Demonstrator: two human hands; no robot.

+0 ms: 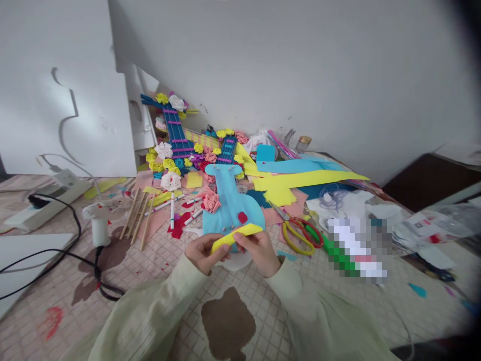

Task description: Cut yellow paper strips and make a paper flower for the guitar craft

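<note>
Between my two hands is a folded strip of yellow crepe paper point(237, 236), held slanting up to the right. My left hand point(206, 252) pinches its lower left end with thumb and fingers. Farther right, my right hand point(259, 250) grips the strip near its middle and right part. Just beyond the hands lies a light blue guitar-shaped piece point(231, 203) with small pegs at its head. A pink paper flower point(211, 202) sits at its left edge, and a small red paper piece point(243, 217) rests on its body. The hands cover its lower end.
To the right are yellow-handled scissors point(298, 238) and red-handled scissors point(311, 228). A glue gun point(99, 225) with a black cable stands left, beside several wooden sticks point(134, 220). Decorated dark blue guitars point(175, 128) lean at the back. A yellow paper strip point(311, 179) stretches rightward.
</note>
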